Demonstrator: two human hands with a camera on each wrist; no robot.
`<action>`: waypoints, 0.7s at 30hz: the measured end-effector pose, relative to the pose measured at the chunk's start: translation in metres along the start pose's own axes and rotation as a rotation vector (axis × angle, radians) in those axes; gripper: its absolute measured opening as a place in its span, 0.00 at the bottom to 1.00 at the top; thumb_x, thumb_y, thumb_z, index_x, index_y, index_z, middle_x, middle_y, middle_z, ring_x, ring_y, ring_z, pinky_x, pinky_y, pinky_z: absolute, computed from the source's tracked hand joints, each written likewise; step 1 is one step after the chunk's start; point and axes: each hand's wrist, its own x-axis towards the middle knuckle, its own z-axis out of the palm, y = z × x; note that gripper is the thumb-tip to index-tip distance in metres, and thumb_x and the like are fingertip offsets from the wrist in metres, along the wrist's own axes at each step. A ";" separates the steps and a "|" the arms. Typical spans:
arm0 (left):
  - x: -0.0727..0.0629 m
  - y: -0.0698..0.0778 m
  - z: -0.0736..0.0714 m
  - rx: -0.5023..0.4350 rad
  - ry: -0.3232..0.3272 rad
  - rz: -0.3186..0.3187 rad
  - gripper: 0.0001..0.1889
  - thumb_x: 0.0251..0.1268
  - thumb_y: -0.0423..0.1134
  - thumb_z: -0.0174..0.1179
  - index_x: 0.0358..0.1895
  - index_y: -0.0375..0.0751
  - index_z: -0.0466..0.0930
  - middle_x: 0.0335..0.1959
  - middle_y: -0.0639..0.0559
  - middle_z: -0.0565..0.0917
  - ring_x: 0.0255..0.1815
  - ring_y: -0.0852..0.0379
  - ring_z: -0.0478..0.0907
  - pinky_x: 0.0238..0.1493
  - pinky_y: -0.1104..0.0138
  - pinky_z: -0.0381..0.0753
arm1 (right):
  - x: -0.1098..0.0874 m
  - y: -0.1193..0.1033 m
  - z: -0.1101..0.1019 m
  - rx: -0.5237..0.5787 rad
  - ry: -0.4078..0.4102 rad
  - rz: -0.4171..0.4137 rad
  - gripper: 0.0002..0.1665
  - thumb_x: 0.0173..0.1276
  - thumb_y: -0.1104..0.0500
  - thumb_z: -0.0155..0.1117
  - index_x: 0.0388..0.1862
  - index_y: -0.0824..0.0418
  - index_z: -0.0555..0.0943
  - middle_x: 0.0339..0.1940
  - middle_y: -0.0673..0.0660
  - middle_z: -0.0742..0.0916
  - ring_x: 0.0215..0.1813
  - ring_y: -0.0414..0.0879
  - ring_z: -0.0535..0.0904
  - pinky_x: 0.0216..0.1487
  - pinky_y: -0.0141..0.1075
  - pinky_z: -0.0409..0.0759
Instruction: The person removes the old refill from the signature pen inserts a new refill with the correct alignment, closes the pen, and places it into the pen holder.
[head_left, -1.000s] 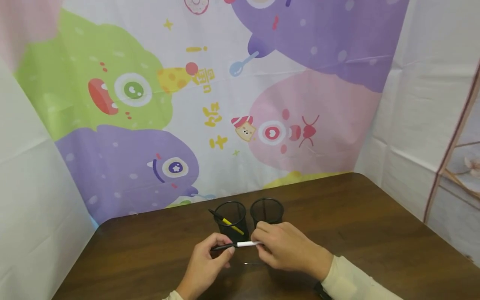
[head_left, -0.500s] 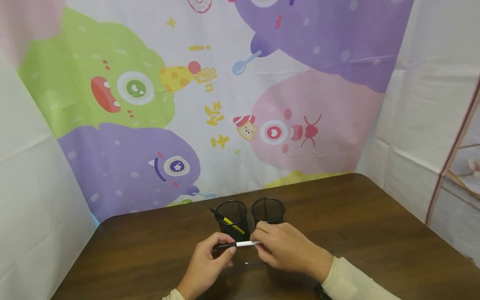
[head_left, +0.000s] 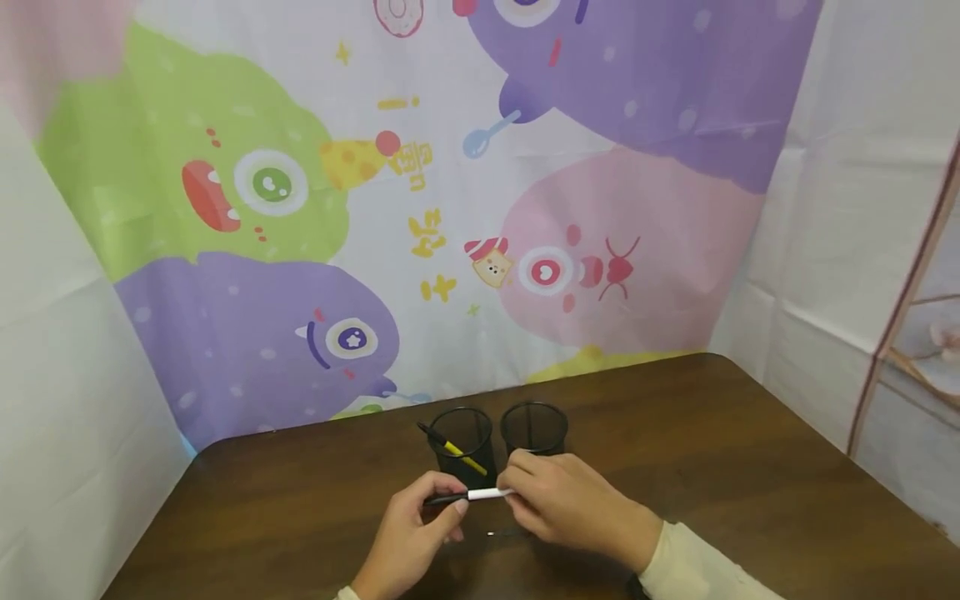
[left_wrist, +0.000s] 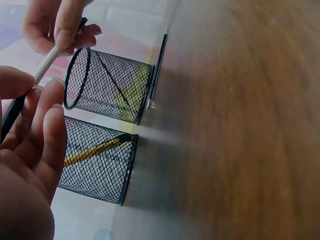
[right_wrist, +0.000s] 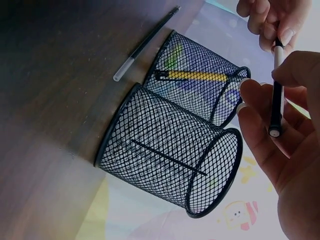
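Note:
Both hands hold one slim pen (head_left: 487, 493), white in the middle and black towards its ends, roughly level above the table. My left hand (head_left: 412, 527) pinches its black part between thumb and fingers. On the other end, the fingers of my right hand (head_left: 573, 504) grip the pen; the right wrist view shows its black tip (right_wrist: 275, 127) poking out. A thin pen refill (right_wrist: 145, 46), dark with a clear end, lies on the table below the hands. In the head view my right hand covers part of this refill.
Two black mesh pen cups stand side by side just beyond the hands. The left cup (right_wrist: 187, 97) holds a yellow and black pen (right_wrist: 197, 76) leaning inside; the right cup (right_wrist: 160, 132) is partly behind my right hand. A cartoon-print cloth (head_left: 450, 350) hangs behind the brown table (head_left: 247, 508).
My right hand and the pen have shifted very slightly left. Both hands keep their hold, and the cups and refill stay where they were. The head view tilts a little.

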 end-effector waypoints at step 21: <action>0.000 0.000 -0.001 -0.005 -0.018 -0.045 0.05 0.71 0.36 0.63 0.42 0.37 0.80 0.27 0.44 0.81 0.22 0.55 0.81 0.27 0.63 0.84 | 0.000 -0.001 0.000 0.046 -0.024 0.014 0.02 0.71 0.61 0.61 0.38 0.56 0.81 0.33 0.44 0.76 0.27 0.29 0.67 0.25 0.18 0.68</action>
